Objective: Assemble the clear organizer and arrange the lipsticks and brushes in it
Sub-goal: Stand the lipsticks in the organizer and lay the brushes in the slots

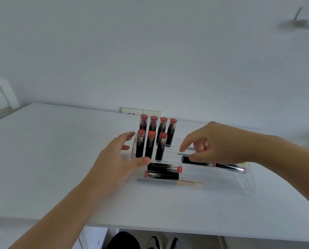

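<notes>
The clear organizer (243,184) stands on the white surface (51,159), a stepped acrylic rack with its near tray lowest. Seven black lipsticks with red caps stand upright in its left part: four in the far row (158,128) and three in the row just nearer (151,146). Each barrel carries white lettering down its side that reads roughly "Heng Fang"; smaller print under it is too fine to read. In the near tray two more lipsticks (163,171) lie on their sides, one behind the other, caps pointing opposite ways, with the same lettering on each. Just nearer them lies a brush (169,182) with a grey handle and a pale tip pointing right. On the step to the right a long dark tube (221,166) lies flat, its right end pinkish and blurred.

The left hand (117,159) is at the organizer's left end, fingers spread and relaxed, thumb against the near edge by the standing lipsticks; it grips nothing. The right hand (214,142) hovers over the right part, fingers bent downward with a thin grey stick (184,153) at their tips; whether it pinches that stick I cannot tell. It covers part of the steps behind.

On the wall beyond is a white socket plate (141,111). Under the surface's near edge, dark clothing and black-and-white shoes (162,243) show.
</notes>
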A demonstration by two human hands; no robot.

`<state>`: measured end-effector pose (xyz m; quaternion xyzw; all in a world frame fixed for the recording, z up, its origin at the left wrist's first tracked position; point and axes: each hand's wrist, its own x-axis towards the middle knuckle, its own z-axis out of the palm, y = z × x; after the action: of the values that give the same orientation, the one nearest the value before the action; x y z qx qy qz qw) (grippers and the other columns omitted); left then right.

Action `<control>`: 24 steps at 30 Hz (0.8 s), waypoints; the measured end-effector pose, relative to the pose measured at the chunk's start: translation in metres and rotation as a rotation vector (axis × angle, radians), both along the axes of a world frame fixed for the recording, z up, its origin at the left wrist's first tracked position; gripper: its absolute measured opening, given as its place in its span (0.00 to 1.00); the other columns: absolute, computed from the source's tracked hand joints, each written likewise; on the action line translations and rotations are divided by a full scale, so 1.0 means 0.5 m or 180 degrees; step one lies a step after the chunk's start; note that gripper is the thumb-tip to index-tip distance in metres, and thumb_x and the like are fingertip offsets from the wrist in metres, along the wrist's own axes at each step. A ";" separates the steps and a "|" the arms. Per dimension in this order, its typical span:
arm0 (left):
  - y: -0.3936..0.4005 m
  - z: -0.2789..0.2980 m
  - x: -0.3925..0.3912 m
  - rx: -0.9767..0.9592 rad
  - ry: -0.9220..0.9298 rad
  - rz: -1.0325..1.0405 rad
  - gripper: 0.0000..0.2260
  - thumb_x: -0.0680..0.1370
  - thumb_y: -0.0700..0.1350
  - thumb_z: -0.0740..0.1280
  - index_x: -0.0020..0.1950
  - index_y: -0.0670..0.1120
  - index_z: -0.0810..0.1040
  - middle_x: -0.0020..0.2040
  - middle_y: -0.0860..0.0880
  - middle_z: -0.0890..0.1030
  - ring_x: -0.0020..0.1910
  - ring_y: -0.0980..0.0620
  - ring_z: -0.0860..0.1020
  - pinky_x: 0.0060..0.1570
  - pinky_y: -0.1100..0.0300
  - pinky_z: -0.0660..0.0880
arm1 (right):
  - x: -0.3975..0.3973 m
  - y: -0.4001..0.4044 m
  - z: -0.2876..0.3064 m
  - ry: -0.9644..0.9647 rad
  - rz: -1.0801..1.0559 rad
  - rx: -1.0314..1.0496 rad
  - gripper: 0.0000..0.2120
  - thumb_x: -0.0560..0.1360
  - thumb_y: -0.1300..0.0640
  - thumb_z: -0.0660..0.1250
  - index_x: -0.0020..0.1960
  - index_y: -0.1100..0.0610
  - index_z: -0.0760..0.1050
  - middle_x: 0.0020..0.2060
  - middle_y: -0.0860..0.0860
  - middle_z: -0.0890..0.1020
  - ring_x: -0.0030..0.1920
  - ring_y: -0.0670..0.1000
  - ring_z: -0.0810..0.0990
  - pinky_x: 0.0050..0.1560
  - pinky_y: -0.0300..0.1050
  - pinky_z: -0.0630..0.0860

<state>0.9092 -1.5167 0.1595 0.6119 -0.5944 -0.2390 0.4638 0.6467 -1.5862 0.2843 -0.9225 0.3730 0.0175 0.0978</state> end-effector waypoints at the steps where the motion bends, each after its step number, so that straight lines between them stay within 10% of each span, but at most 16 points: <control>1: 0.000 0.000 0.000 0.0002 -0.0010 0.0010 0.43 0.62 0.68 0.74 0.76 0.60 0.67 0.70 0.64 0.73 0.64 0.61 0.74 0.61 0.59 0.71 | 0.000 0.000 -0.006 0.0238 0.0061 -0.0045 0.10 0.76 0.45 0.68 0.57 0.35 0.78 0.37 0.30 0.79 0.41 0.32 0.75 0.37 0.33 0.67; 10: -0.002 -0.003 0.001 -0.0006 -0.0020 0.0021 0.41 0.63 0.67 0.75 0.75 0.61 0.68 0.70 0.65 0.74 0.64 0.61 0.75 0.60 0.58 0.71 | 0.004 -0.015 -0.037 0.0752 0.0245 -0.0410 0.17 0.79 0.43 0.64 0.65 0.30 0.68 0.35 0.35 0.71 0.43 0.28 0.65 0.40 0.31 0.61; 24: 0.003 0.004 -0.004 -0.0023 -0.0079 0.0021 0.43 0.62 0.69 0.72 0.76 0.60 0.68 0.70 0.64 0.74 0.64 0.59 0.75 0.63 0.54 0.72 | -0.044 -0.020 0.037 -0.0453 -0.0077 -0.0489 0.12 0.68 0.43 0.74 0.44 0.41 0.71 0.40 0.36 0.80 0.39 0.42 0.77 0.35 0.40 0.72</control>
<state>0.9075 -1.5151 0.1617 0.6152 -0.5989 -0.2277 0.4593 0.6248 -1.5963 0.3029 -0.9216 0.3765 -0.0779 0.0533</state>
